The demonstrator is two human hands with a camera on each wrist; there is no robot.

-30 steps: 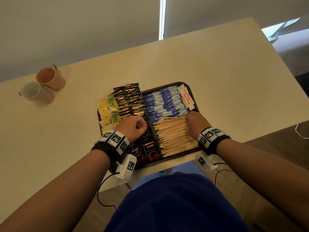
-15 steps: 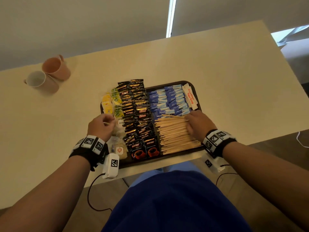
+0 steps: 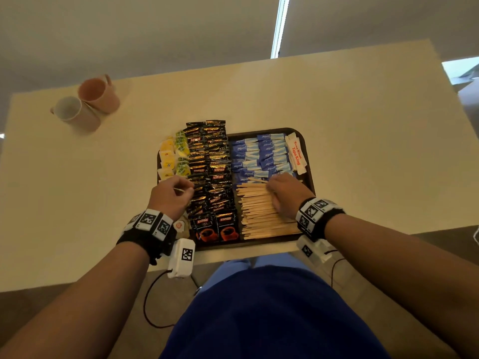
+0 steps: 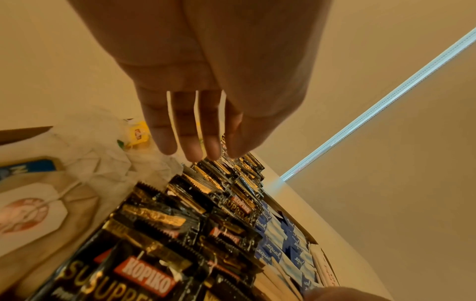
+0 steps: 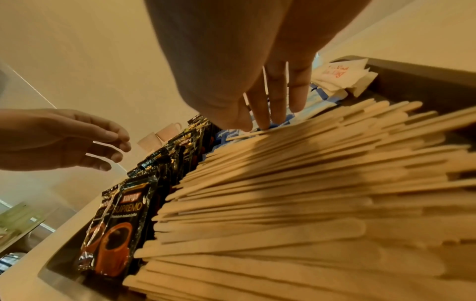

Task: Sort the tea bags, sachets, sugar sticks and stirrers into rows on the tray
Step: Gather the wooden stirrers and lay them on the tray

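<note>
Tray (image 3: 309, 177) sits at the near edge of the worktop (image 3: 363, 125) and is nearly sorted: tea bags (image 3: 169, 156) in the column at 9 o'clock, black coffee sachets (image 3: 210, 164) in the centre, blue sugar sticks (image 3: 261, 154) at 1 o'clock, wooden stirrers (image 3: 259, 211) at 5 o'clock. White sachets with red print (image 3: 295, 151) line the rim at 2 o'clock.

Left hand (image 3: 171, 196) hovers over the seam between tea bags and sachets; fingers (image 4: 190, 138) are straight and loosely spread, gripping nothing in the wrist view. A thin pale string or stick shows by the fingertips in the head view, too small to identify.

Right hand (image 3: 287, 194) rests on the far end of the stirrer stack, straight fingers (image 5: 275, 101) pressing the top sticks, nothing pinched.

Handling, as a judgement:
- Stirrers: light, stiff, smooth; they likely slide and fan out. Square them by pushing the ends flat-handed, or pinch a bundle mid-length.
- Sachets: glossy, slippery foil; pinch by the crimped edge.
- Sugar sticks: light paper, bendable; lift at mid-length.
- Tea bags: soft and tearable, tag strings can snag; hold the bag body, not the tag.

Two mugs (image 3: 85, 104) stand at 10 o'clock, well apart from the tray.
</note>
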